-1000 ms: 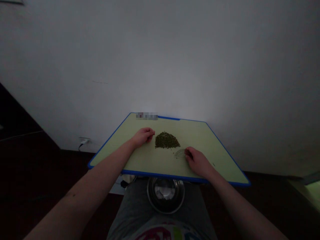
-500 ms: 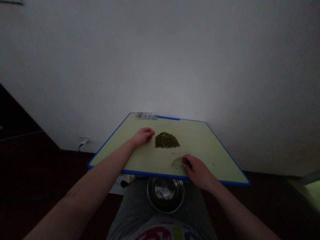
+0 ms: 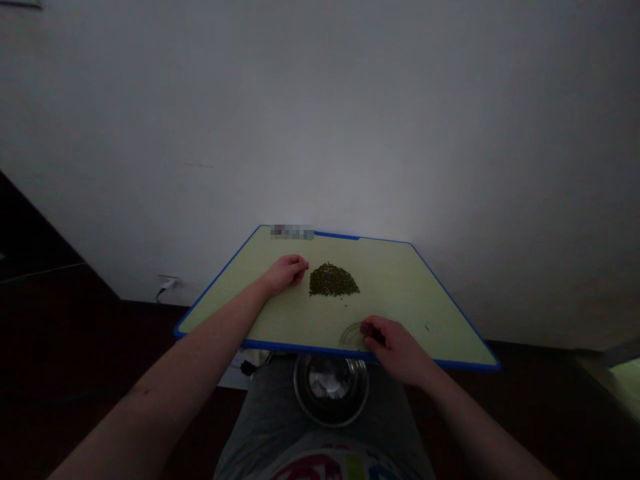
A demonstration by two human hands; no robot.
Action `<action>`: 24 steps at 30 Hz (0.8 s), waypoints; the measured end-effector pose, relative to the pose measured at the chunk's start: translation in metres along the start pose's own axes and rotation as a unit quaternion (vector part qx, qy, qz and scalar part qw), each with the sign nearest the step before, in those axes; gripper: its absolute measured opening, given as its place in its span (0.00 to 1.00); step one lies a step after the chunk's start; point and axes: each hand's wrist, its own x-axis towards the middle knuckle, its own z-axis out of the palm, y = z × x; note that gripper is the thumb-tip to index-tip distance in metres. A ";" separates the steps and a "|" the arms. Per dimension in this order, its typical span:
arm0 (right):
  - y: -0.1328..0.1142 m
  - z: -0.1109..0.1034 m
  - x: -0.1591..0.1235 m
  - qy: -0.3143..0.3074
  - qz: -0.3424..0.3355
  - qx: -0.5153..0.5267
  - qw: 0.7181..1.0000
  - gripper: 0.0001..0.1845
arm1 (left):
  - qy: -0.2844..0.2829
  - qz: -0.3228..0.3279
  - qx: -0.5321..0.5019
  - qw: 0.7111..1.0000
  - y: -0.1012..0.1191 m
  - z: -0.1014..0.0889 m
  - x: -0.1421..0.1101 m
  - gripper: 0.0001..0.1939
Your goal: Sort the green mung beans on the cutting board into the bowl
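Observation:
A low heap of small greenish-brown grains (image 3: 333, 281) lies on the pale yellow-green tabletop (image 3: 285, 320). Just left of it rests my left hand (image 3: 287, 272), fingers curled in; nothing shows between them. My right hand (image 3: 393, 343) is closed on a clear, curved piece with markings, which looks like a protractor (image 3: 351, 333). The protractor lies close to the tabletop's blue front edge, its right end hidden by my fingers. A few stray grains (image 3: 345, 305) sit between it and the heap. Below that edge, a shiny metal bowl (image 3: 331, 417) stands on my lap.
A small dark sliver (image 3: 427, 327) lies on the tabletop right of my right hand. A white wall (image 3: 320, 133) rises behind the far edge. At the left, a plug with a cable sits in a wall socket (image 3: 169, 283). The floor is dark.
My right hand has drawn the protractor toward me and slightly left, from beside the heap to the front edge. The left hand and heap have stayed put.

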 end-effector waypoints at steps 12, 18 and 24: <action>-0.001 -0.002 0.000 -0.006 -0.013 0.004 1.000 0.06 | 0.010 -0.006 0.019 1.000 0.001 0.001 0.000 0.11; -0.003 -0.003 -0.001 -0.010 -0.012 0.015 1.000 0.06 | 0.011 0.000 0.011 1.000 0.001 0.000 0.000 0.12; -0.001 -0.002 -0.001 -0.009 -0.006 0.027 1.000 0.08 | 0.010 -0.003 0.007 1.000 0.000 0.000 0.000 0.12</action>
